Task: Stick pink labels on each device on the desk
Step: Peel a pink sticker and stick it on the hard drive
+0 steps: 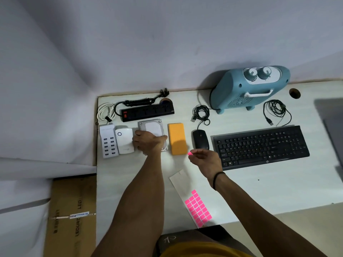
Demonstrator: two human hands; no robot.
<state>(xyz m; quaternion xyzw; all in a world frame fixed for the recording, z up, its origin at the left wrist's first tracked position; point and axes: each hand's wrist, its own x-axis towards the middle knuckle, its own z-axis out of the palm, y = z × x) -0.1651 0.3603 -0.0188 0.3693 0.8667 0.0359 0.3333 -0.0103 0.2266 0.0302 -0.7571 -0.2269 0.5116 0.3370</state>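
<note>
White desk (130, 182) under you, devices lined along its far half. Your left hand (148, 142) lies palm-down on the hard drive (152, 127), fingers curled over its near end. Your right hand (205, 161) hovers by the orange power bank (177, 139), fingertips pinching one pink label (190, 153). Nearer you, between your forearms, sits the label sheet (193, 199).

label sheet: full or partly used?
Partly used. The label sheet is bare at its far end; pink labels fill only its near end, and the right hand holds one.
</note>
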